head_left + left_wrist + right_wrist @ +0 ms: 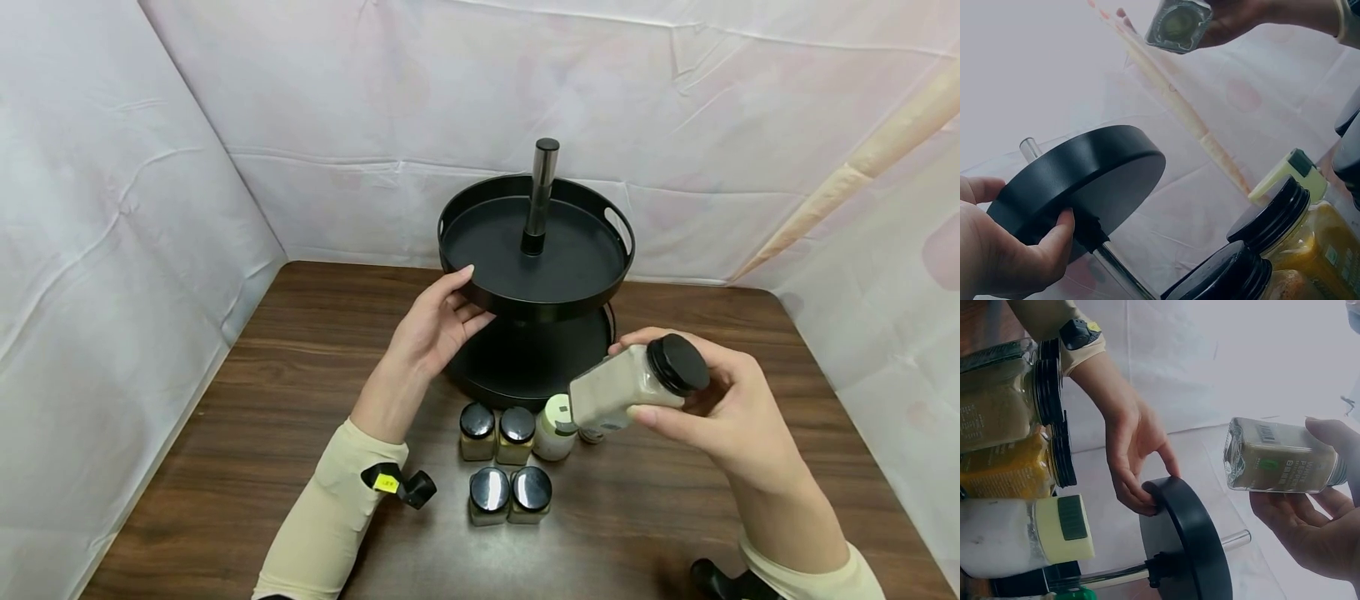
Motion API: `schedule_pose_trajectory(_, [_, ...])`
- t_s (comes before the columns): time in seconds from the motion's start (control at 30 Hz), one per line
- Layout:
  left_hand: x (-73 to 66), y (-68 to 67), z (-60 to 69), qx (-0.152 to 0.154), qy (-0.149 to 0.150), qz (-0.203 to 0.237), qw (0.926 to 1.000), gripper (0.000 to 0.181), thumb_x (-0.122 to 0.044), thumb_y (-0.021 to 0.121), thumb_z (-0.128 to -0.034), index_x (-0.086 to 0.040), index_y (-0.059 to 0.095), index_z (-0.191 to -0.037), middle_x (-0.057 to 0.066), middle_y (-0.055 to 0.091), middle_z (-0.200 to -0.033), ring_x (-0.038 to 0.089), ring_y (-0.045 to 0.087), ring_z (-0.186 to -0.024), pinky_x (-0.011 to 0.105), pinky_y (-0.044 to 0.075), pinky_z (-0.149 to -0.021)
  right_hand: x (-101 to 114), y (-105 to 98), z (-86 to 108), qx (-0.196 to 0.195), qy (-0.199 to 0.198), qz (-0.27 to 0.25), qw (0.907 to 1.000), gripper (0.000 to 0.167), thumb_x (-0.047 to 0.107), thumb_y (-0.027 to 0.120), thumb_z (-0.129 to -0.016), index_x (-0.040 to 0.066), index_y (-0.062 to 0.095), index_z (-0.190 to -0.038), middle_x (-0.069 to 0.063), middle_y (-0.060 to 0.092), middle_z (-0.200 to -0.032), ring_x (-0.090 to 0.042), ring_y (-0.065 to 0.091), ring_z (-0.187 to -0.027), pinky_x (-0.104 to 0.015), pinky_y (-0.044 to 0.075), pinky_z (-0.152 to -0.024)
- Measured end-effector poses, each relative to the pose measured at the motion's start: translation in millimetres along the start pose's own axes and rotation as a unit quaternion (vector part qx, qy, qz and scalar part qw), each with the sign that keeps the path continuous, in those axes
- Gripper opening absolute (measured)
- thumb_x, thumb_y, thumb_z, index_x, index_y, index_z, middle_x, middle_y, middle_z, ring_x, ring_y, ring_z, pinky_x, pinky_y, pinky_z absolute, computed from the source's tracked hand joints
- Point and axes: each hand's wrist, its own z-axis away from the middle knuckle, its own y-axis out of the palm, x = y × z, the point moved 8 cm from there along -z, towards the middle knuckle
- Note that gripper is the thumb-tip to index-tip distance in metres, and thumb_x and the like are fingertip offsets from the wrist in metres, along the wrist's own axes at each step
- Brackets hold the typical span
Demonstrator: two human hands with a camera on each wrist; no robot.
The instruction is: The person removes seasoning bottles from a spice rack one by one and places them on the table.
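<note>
A black two-tier round rack [577, 271] with a metal post stands at the back of the table. My left hand [431, 329] grips the upper tray's rim at its front left, thumb above and fingers beneath. The lower tray [510, 358] shows below it. Held in my right hand [723, 417] is a square clear spice jar [618, 387] of pale powder with a black lid. It is tilted in the air, right of the lower tray. In the right wrist view, thumb and fingers pinch this jar [1282, 456] from both sides, with its label visible.
Several black-lidded spice jars [489, 497] stand in front of the rack. Beside them is a white jar with a pale green lid [555, 433]; another small jar [591, 436] is partly hidden behind the held one. White curtains [360, 208] enclose the wooden table [247, 433].
</note>
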Motion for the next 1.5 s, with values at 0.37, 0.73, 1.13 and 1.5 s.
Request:
schedule_pose_trajectory(0.37, [-2.4, -0.2, 2.8, 0.001, 0.002, -0.004, 1.0, 0.048, -0.019, 0.057, -0.1071, -0.005, 0.043, -0.151, 0.014, 0.054, -0.138, 0.036, 0.048, -0.141, 0.052, 0.034, -0.121, -7, 5, 6.6, 0.009, 0.003, 0.0, 1.0, 0.061, -0.037, 0.071, -0.069, -0.02, 0.06, -0.126, -0.029, 0.068, -0.123, -0.029, 0.07, -0.106, -0.028, 0.06, -0.08])
schedule_pose_trajectory(0.73, [-3.2, -1.8, 4.4, 0.001, 0.003, -0.005, 1.0, 0.045, -0.019, 0.056, -0.1084, -0.006, 0.044, -0.15, 0.015, 0.052, -0.141, 0.037, 0.047, -0.143, 0.052, 0.033, -0.122, -12, 11, 14.8, 0.04, -0.004, 0.007, 0.9992, 0.063, -0.035, 0.075, -0.068, -0.019, 0.061, -0.127, -0.032, 0.067, -0.122, -0.029, 0.069, -0.108, -0.028, 0.059, -0.082])
schedule_pose_trajectory(1.13, [-4.1, -4.5, 3.7, -0.001, 0.004, -0.01, 0.9999, 0.045, -0.019, 0.054, -0.1085, -0.005, 0.044, -0.15, 0.015, 0.053, -0.14, 0.036, 0.049, -0.141, 0.052, 0.034, -0.121, -14, 15, 18.7, 0.057, -0.021, 0.016, 0.998, 0.065, -0.034, 0.078, -0.066, -0.016, 0.063, -0.126, -0.032, 0.067, -0.122, -0.03, 0.068, -0.112, -0.028, 0.057, -0.089])
schedule_pose_trajectory(1.5, [-2.4, -1.6, 3.5, 0.002, 0.001, -0.012, 0.9999, 0.052, -0.02, 0.056, -0.108, -0.004, 0.04, -0.156, 0.016, 0.051, -0.144, 0.038, 0.046, -0.144, 0.053, 0.034, -0.122, -23, 21, 32.9, 0.073, -0.018, 0.059, 0.9954, 0.064, -0.027, 0.084, -0.066, -0.013, 0.065, -0.126, -0.025, 0.069, -0.122, -0.024, 0.068, -0.111, -0.026, 0.057, -0.088])
